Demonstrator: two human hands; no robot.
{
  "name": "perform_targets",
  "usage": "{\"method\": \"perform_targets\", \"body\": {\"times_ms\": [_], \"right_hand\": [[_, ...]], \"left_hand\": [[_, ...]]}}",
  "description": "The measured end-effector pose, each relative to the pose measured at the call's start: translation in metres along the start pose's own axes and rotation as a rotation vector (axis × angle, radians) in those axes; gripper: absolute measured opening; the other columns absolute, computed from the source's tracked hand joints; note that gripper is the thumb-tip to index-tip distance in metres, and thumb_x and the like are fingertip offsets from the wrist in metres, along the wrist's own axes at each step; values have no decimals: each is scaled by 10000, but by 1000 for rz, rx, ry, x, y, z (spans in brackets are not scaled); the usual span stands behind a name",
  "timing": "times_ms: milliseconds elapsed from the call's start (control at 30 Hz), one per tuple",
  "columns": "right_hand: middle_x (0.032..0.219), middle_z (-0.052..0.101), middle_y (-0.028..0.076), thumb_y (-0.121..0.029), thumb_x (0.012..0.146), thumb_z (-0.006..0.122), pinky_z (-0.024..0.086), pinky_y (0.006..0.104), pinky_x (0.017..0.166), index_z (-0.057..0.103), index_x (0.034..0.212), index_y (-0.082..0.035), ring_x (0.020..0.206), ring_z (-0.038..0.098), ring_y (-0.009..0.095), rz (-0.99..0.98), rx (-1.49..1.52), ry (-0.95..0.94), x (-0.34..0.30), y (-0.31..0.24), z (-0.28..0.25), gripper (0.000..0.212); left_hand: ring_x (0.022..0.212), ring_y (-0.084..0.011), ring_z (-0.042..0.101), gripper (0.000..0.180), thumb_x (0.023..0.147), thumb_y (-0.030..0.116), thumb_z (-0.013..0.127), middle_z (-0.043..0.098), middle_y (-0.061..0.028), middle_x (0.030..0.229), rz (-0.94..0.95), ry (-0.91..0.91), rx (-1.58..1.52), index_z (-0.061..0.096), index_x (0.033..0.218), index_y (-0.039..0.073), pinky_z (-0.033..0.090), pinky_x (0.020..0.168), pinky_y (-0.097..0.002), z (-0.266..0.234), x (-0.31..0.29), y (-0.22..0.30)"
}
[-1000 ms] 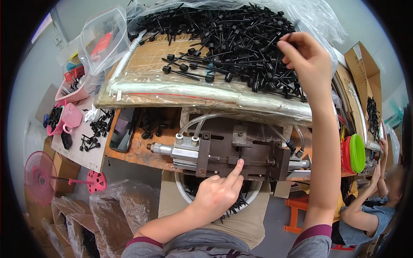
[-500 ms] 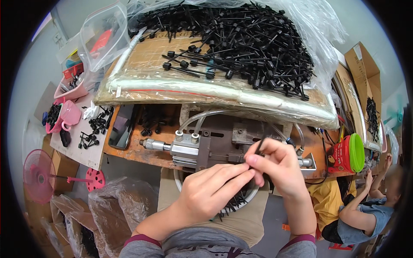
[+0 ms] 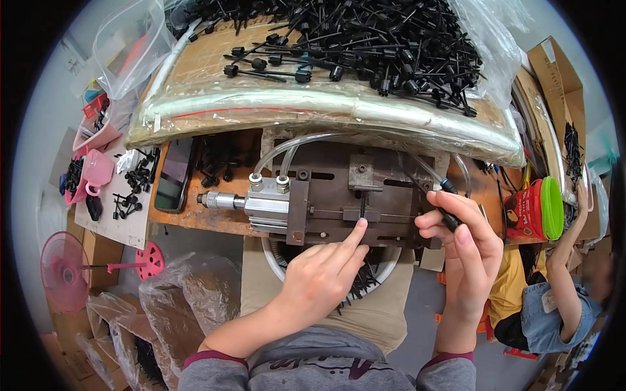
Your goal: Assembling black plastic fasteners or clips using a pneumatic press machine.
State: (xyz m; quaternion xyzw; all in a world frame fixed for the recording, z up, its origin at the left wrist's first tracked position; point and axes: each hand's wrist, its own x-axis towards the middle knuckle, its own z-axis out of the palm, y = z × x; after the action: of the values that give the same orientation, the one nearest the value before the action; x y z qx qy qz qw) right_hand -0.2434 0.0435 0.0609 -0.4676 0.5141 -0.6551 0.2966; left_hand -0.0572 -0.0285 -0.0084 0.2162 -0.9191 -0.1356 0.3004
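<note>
My left hand point(image 3: 321, 270) reaches over the front of a small pneumatic fixture point(image 3: 329, 195) with its index finger stretched out. That fingertip meets the lower end of a small black piece point(image 3: 363, 207) standing in the fixture's middle block; nothing shows gripped in this hand. To the right, my right hand point(image 3: 471, 251) is closed around a black plastic stem with a knobbed end point(image 3: 450, 220), its thin shaft slanting up and left over the fixture. A silver air cylinder point(image 3: 267, 207) with clear tubes sits at the fixture's left.
Behind the fixture, a plastic-wrapped cardboard tray point(image 3: 261, 107) bears a heap of black stems point(image 3: 391, 49). A phone point(image 3: 173, 176) lies left; a red bucket with a green rim point(image 3: 531, 208) stands right. A round container point(image 3: 274, 264) sits below the bench. Another person point(image 3: 548, 313) works at far right.
My hands have parted: the left finger has come to the fixture's middle block, and the right has moved right with the black stem. The view has shifted slightly.
</note>
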Motion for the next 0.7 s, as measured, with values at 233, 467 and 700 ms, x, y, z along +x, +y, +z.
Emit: {"method": "perform_targets", "body": {"times_ms": [233,467,700], "right_hand": [[1256,527,264,79,828,634,602,340,774,589,1084,112,974,682,321,-8,69,72,-12,-4,7,262],[1246,583,230,78,638,796,567,347,831,681,920,14,930,701,266,-216,-493,-122,-16,13,5,311],[1182,636,215,35,697,767,576,330,763,680,938,30,918,688,288,-380,-803,-149,-31,30,12,256]], "left_hand": [[598,-159,617,252,735,123,755,616,-118,1299,-25,-56,24,688,964,40,496,595,-262,-1,6,-1],[540,-155,583,256,737,121,754,624,-113,1289,-44,-84,44,694,974,46,480,544,-254,-1,6,-1],[572,-161,607,239,777,140,759,695,-99,1143,-7,-74,-142,699,994,60,485,547,-250,-31,18,-3]]}}
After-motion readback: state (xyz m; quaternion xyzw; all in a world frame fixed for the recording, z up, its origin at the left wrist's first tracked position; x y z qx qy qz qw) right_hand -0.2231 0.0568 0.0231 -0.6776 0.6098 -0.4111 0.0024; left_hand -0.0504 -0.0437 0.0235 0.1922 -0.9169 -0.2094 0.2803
